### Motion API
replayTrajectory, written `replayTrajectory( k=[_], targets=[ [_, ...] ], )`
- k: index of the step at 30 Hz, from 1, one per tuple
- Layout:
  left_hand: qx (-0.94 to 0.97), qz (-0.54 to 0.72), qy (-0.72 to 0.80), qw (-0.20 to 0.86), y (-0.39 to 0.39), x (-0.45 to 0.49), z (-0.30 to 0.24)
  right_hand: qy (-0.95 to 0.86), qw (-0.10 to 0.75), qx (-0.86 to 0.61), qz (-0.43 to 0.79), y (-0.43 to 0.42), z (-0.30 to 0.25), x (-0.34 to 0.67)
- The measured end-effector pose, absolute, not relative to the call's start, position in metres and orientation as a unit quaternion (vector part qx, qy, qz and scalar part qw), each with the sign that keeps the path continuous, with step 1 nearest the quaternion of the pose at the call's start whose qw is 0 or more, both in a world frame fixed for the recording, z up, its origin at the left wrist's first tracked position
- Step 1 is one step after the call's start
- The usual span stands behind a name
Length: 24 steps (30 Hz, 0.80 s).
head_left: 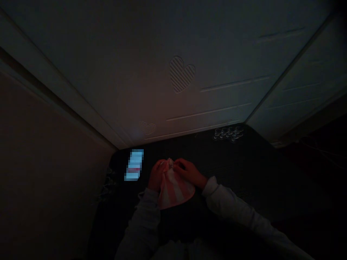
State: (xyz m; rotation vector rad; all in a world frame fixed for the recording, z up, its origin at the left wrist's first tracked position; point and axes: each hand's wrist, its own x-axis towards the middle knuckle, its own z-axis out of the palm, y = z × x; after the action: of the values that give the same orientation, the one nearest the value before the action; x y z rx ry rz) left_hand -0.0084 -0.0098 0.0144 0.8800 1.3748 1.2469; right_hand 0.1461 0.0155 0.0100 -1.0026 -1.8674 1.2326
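A pink and white striped cloth (176, 189) hangs bunched at its top between my two hands, spreading out downward over the dark table. My left hand (156, 175) is closed on its upper left part. From the other side, my right hand (189, 171) grips the gathered top, fingers bent and close to the left ones. Something small and pale shows between the fingertips; the dimness hides whether it is a fold or an object inside the cloth.
A lit, blurred phone screen (133, 165) lies left of my hands. Several small clear glasses (229, 133) stand at the table's back right, and more glassware (107, 186) sits dimly at its left edge. A pale panel with heart reliefs (181, 74) rises behind the dark table (230, 180).
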Motion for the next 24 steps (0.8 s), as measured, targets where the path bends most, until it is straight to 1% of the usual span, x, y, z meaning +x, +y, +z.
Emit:
replayTrajectory(
  k=[5, 10, 19, 24],
  targets=[
    [0.38, 0.517, 0.574, 0.509, -0.0102, -0.0092, 0.0129, -0.72, 0.336, -0.391, 0.466, 0.0152, 0.0109, 0.1459],
    [0.373, 0.528, 0.549, 0.53, -0.0101, -0.0082, 0.0116, -0.716, 0.343, -0.387, 0.47, 0.0161, 0.0083, 0.1451],
    [0.38, 0.526, 0.559, 0.516, -0.0105, -0.0076, 0.0174, -0.718, 0.339, -0.382, 0.473, 0.0156, 0.0094, 0.1465],
    [0.37, 0.526, 0.557, 0.526, -0.0107, -0.0069, 0.0157, -0.717, 0.34, -0.385, 0.472, 0.0166, 0.0065, 0.1456]
  ],
)
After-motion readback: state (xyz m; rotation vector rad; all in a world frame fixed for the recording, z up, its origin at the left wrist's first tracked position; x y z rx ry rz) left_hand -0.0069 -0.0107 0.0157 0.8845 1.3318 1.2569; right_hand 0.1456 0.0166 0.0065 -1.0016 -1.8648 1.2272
